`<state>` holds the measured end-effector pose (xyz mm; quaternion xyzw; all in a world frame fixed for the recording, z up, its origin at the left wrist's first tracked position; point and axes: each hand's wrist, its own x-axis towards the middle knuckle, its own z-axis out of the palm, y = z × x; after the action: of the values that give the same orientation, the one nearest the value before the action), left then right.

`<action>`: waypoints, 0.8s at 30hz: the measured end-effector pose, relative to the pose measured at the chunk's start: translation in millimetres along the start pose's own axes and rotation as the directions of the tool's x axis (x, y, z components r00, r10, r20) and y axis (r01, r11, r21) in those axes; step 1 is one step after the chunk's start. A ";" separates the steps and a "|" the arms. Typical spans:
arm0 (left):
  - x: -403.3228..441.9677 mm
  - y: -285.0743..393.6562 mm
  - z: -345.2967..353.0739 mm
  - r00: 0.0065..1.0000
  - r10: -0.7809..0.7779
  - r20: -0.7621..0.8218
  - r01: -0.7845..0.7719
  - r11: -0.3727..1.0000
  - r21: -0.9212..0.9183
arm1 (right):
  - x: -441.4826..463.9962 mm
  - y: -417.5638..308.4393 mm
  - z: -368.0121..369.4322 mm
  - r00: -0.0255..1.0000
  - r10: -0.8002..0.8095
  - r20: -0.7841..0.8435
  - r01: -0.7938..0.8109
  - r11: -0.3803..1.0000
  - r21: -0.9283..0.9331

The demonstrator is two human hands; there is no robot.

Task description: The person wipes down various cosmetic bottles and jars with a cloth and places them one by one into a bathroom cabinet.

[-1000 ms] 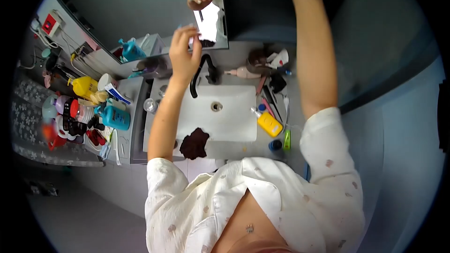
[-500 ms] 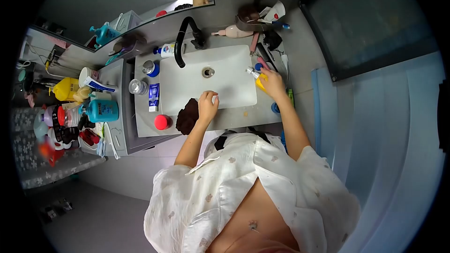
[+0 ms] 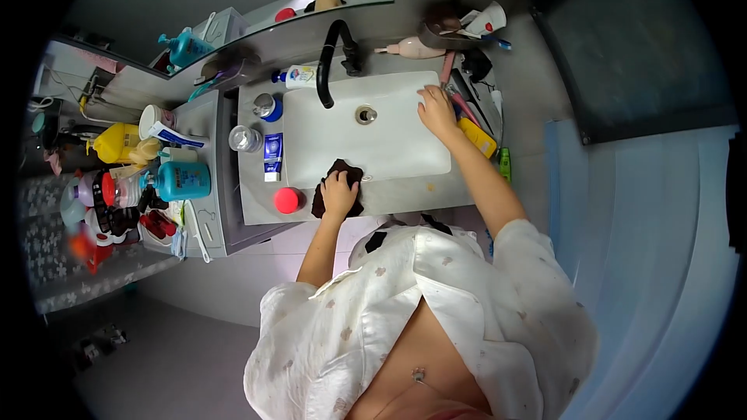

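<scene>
My left hand [image 3: 338,194] lies on a crumpled dark brown cloth [image 3: 355,176] at the sink's near left edge, its fingers curled into the fabric. My right hand [image 3: 438,112] is over the right rim of the white sink [image 3: 327,140], fingers apart and nothing visible in them. Just right of that hand lies a yellow bottle [image 3: 478,137], partly covered by the wrist. A red-capped jar [image 3: 287,201] stands left of the cloth. The black faucet [image 3: 324,70] arches over the sink's back edge.
Left of the sink are a blue tube [image 3: 272,157], a clear jar [image 3: 245,139] and a blue-and-clear jar [image 3: 267,107]. Several bottles, among them a teal pump bottle [image 3: 183,181], crowd the side cabinet. A green tube [image 3: 505,163] lies at right; a mirror hangs behind.
Both hands have come down from the raised position of a second ago. Since the middle frame, my left hand has moved onto the cloth, and my right hand has left the yellow bottle for the sink rim.
</scene>
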<state>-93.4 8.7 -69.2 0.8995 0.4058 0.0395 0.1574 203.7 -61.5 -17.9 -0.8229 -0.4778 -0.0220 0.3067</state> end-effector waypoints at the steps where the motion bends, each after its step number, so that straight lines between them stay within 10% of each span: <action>1: -0.5 -3.0 0.4 1.000 0.018 0.024 -0.018 1.000 0.006 | 15.4 1.0 8.1 0.996 -0.088 -0.018 0.088 0.996 -0.009; 6: -1.5 -6.2 -9.7 0.991 0.031 0.129 -0.031 1.000 -0.006 | 92.8 -3.7 37.5 0.992 -0.029 0.126 0.049 0.986 -0.159; 8: -3.1 -10.0 -10.4 0.987 0.082 0.140 -0.079 0.997 -0.028 | 117.4 17.5 59.0 0.969 -0.246 0.006 0.233 0.910 -0.344; 15: -13.2 -8.2 -16.1 0.990 0.105 0.094 -0.102 0.994 -0.033 | 110.9 14.7 85.2 0.964 0.009 0.265 0.120 0.876 -0.467; 24: 4.6 -4.9 -26.0 0.980 0.184 0.078 -0.175 0.979 -0.106 | -30.6 -66.8 49.7 0.998 0.053 0.015 -0.054 0.992 0.116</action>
<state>-99.0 21.6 -46.3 0.9244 0.3132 0.0343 0.2149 120.9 -35.3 -36.0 -0.8162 -0.4578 0.0189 0.3518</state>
